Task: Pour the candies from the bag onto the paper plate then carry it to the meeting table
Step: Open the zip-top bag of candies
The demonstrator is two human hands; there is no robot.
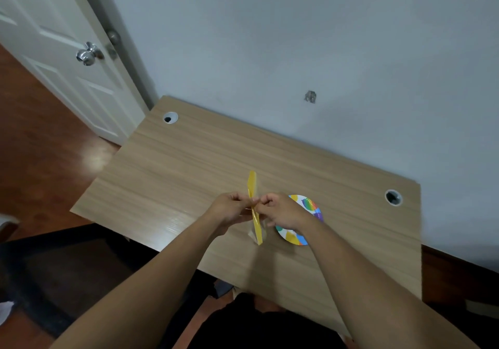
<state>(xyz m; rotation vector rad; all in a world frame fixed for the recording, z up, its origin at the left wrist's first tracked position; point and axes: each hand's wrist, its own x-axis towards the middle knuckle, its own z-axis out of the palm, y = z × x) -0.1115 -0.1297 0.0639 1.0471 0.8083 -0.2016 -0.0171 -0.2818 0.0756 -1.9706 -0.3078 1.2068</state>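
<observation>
Pinched edge-on between left hand (231,206) and right hand (280,211), a yellow bag (253,186) is held above the bench (189,165); a plate (310,208) lies at 3 o'clock.

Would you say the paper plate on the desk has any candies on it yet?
Apparently none yet: the visible part of the plate shows only its colourful print, though the right hand hides some of it. Both hands grip the yellow bag.

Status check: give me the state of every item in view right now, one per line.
Yellow candy bag: held edge-on above the desk, pinched by both hands.
Left hand: grip shut on bag.
Right hand: grip shut on bag.
Paper plate: flat on desk, no candies visible.
Door: open.
</observation>
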